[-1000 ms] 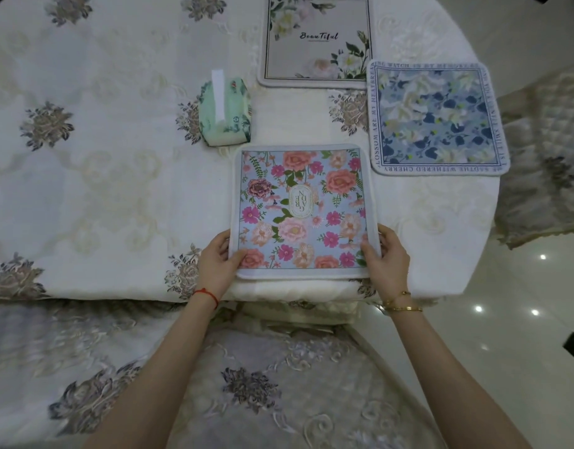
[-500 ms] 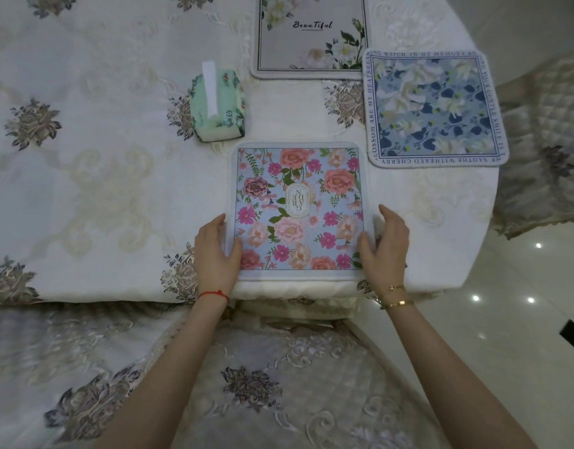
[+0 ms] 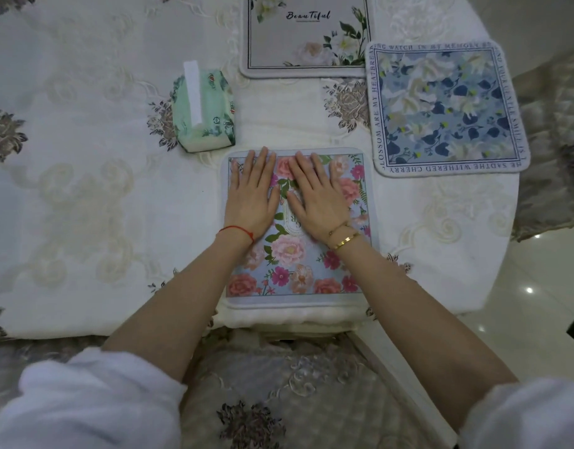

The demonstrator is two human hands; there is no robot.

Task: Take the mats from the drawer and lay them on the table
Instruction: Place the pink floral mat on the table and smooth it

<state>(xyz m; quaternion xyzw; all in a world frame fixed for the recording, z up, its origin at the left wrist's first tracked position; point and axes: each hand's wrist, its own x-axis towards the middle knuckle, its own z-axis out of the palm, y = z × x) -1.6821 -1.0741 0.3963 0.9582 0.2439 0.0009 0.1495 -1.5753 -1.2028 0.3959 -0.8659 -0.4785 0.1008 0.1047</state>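
Note:
A square mat with pink and red flowers on light blue (image 3: 298, 273) lies flat at the near edge of the table (image 3: 84, 189). My left hand (image 3: 251, 196) and my right hand (image 3: 314, 197) rest palm down side by side on its far half, fingers stretched out and holding nothing. A blue and white flowered mat with lettering round its border (image 3: 444, 108) lies to the far right. A grey mat with white flowers and the word "Beautiful" (image 3: 306, 34) lies at the far edge, partly cut off by the frame. No drawer is visible.
A green tissue pack (image 3: 203, 111) stands just left of the mats. The table wears a white embroidered cloth. A chair with a quilted cover (image 3: 279, 384) is below me, another chair (image 3: 554, 150) to the right, over shiny floor tiles (image 3: 538, 303).
Both hands left the mat's side edges and moved onto its top, now lying flat with fingers extended. The mat stayed in place.

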